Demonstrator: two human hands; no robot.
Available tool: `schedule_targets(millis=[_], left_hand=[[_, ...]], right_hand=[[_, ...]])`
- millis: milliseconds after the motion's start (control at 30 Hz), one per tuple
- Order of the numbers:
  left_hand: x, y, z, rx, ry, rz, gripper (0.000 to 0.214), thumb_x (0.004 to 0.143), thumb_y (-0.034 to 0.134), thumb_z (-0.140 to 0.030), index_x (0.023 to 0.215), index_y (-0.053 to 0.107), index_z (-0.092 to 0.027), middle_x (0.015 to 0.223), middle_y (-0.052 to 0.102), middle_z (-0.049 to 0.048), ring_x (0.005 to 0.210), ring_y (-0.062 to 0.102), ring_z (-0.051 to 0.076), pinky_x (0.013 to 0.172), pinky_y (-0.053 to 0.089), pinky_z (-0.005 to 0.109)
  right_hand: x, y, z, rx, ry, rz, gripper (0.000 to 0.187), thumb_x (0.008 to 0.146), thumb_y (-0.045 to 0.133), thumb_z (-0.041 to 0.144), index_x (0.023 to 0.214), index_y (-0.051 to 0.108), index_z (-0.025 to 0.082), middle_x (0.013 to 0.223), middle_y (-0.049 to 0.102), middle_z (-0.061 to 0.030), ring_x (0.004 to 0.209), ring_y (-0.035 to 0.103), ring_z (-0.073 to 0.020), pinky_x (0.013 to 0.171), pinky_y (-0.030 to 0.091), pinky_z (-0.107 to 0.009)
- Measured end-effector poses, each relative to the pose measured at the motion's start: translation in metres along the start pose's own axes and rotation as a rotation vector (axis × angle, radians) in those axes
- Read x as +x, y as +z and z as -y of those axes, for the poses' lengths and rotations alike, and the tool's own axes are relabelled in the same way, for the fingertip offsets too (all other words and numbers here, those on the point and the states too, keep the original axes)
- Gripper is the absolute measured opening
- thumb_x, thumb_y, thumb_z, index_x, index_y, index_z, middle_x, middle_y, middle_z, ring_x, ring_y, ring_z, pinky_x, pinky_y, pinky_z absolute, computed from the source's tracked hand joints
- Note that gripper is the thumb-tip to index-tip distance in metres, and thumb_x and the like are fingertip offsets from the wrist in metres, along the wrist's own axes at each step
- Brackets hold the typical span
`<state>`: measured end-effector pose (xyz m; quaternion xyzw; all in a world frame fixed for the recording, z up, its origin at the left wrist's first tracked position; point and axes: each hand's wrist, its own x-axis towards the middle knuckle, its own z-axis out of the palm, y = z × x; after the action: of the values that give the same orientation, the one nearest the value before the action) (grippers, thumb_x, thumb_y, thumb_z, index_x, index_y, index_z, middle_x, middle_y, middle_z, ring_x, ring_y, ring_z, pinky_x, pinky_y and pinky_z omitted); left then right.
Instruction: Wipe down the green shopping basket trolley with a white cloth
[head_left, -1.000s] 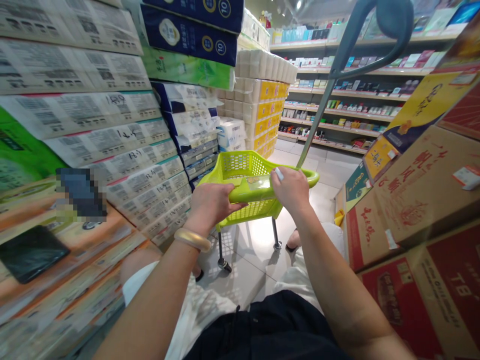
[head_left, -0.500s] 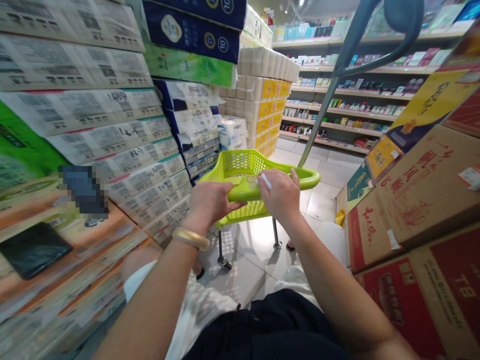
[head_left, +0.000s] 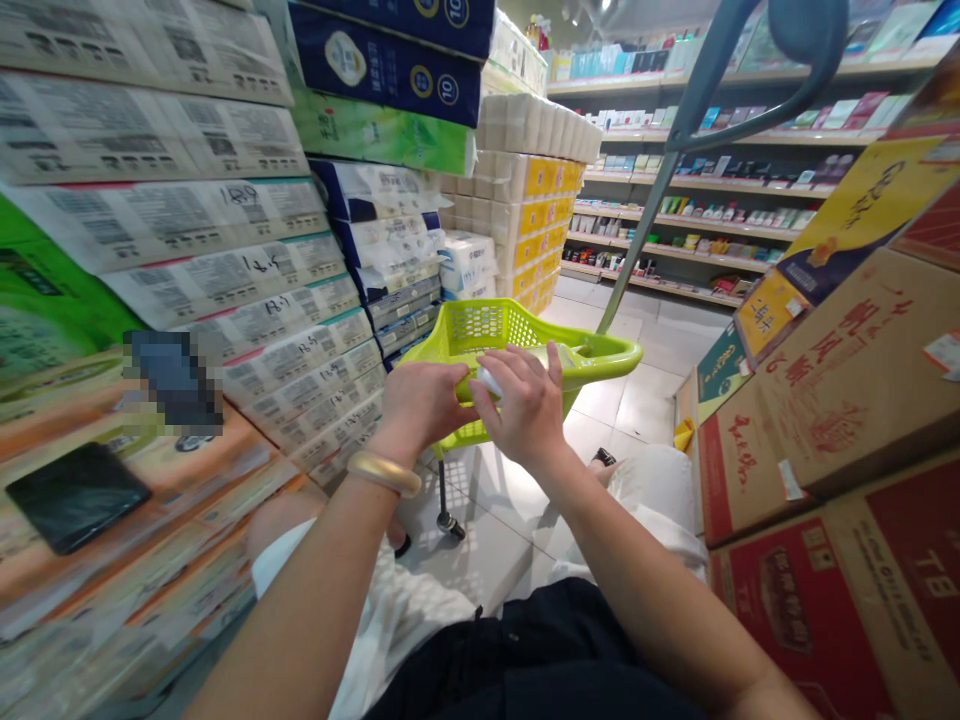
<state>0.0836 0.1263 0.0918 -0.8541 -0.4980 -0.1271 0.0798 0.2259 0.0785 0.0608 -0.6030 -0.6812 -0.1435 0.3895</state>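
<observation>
The green basket [head_left: 484, 325] stands on its legs just ahead of both hands, its body at one o'clock from the left hand [head_left: 427, 402]. That hand is closed round the left end of the green rim bar [head_left: 611, 362], fingers over the top and thumb along the near side. The right hand [head_left: 523, 405] lies on the same bar at three o'clock from the left one, close beside it, fingers bent over the top. Between its thumb and fingers it pinches a small white piece [head_left: 491, 382] — what it is cannot be told, as most of it is covered. The white piece sits at ten o'clock in that hand, and the bar's bare right end runs out at two o'clock.

A caster [head_left: 450, 526] on the floor shows at six o'clock below the left hand — a gold bracelet [head_left: 385, 473] rings that wrist. A grey pole [head_left: 637, 245] rises at one o'clock from the right hand, and brown cartons [head_left: 832, 400] stand at three. A dark phone [head_left: 79, 497] lies towards eight o'clock, well apart from the left hand.
</observation>
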Motion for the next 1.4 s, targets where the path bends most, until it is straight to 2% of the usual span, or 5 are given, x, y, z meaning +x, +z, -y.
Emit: schedule_targets(millis=[200,533,833,1200,1400], left_hand=[[-0.001,0.000,0.003,0.024,0.025,-0.002,0.050,0.077,0.058,-0.068,0.092,0.074,-0.023,0.083,0.075,0.0112,0.084,0.070,0.032,0.069,0.045,0.038],[0.001,0.002,-0.002,0.048,0.055,-0.018,0.062,0.073,0.051,-0.079,0.085,0.072,-0.022,0.077,0.073,0.0098,0.078,0.069,0.031,0.064,0.041,0.036],[-0.001,-0.003,-0.001,0.031,0.103,0.002,0.067,0.096,0.014,-0.053,0.084,0.071,-0.020,0.081,0.073,0.0104,0.077,0.066,0.026,0.060,0.035,0.034],[-0.001,-0.003,-0.003,-0.012,0.076,0.014,0.057,0.095,0.024,-0.050,0.086,0.071,-0.021,0.084,0.074,0.0106,0.078,0.065,0.026,0.065,0.038,0.035],[0.000,-0.002,-0.004,0.032,0.081,0.006,0.058,0.095,0.020,-0.048,0.087,0.070,-0.021,0.087,0.075,0.0109,0.078,0.066,0.027,0.062,0.035,0.035]], right_hand=[[-0.017,0.005,-0.017,-0.067,-0.019,-0.064,0.037,0.099,0.044,0.032,0.132,0.058,0.027,0.139,0.061,-0.0063,0.141,0.042,-0.0244,0.122,0.003,-0.053],[-0.030,0.023,-0.077,0.084,0.241,-0.521,0.044,0.101,0.032,0.032,0.140,0.048,0.018,0.148,0.047,-0.0170,0.149,0.027,-0.0286,0.117,0.024,-0.061],[-0.039,0.042,-0.003,-0.030,0.010,-0.183,0.054,0.093,0.042,0.025,0.147,0.044,0.021,0.157,0.038,-0.0093,0.155,0.005,-0.0284,0.123,0.008,-0.056],[-0.046,0.029,-0.074,-0.056,0.081,-0.342,0.058,0.098,0.029,0.020,0.156,0.022,0.021,0.161,0.026,-0.0167,0.155,0.007,-0.0279,0.119,0.022,-0.061],[-0.041,0.034,-0.049,0.000,0.082,-0.333,0.058,0.099,0.029,0.018,0.156,0.023,0.024,0.162,0.027,-0.0126,0.155,0.002,-0.0265,0.121,0.017,-0.061]])
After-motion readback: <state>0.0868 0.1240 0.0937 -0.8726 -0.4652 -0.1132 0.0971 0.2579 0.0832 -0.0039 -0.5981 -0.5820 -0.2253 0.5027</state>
